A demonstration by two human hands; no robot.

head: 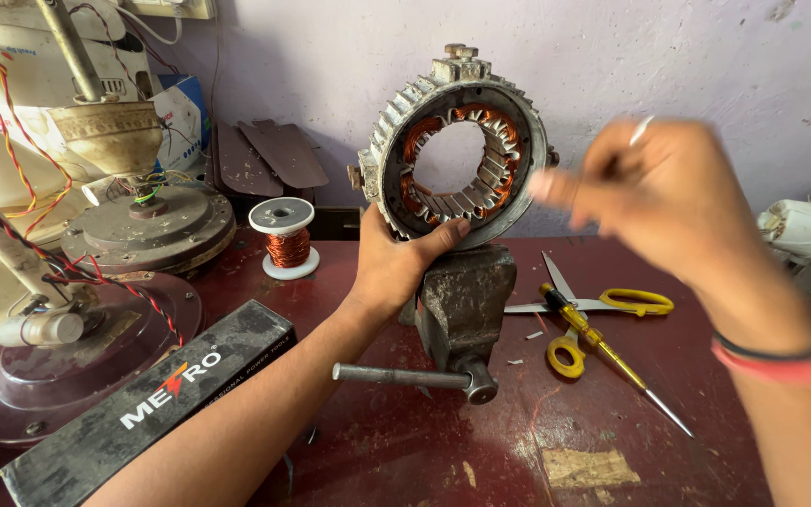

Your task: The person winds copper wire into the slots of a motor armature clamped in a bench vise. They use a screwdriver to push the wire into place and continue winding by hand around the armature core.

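Bare forearms; red band, black band (781, 357) on right wrist.

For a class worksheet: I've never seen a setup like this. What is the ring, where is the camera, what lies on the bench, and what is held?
The camera sits on the person's head, looking down at their own hands. The left hand steadies a stator, a metal ring with copper windings, over a vise. The right hand is blurred beside it; what it holds is unclear. On the red bench lie scissors, a screwdriver, a wire spool and a black box.
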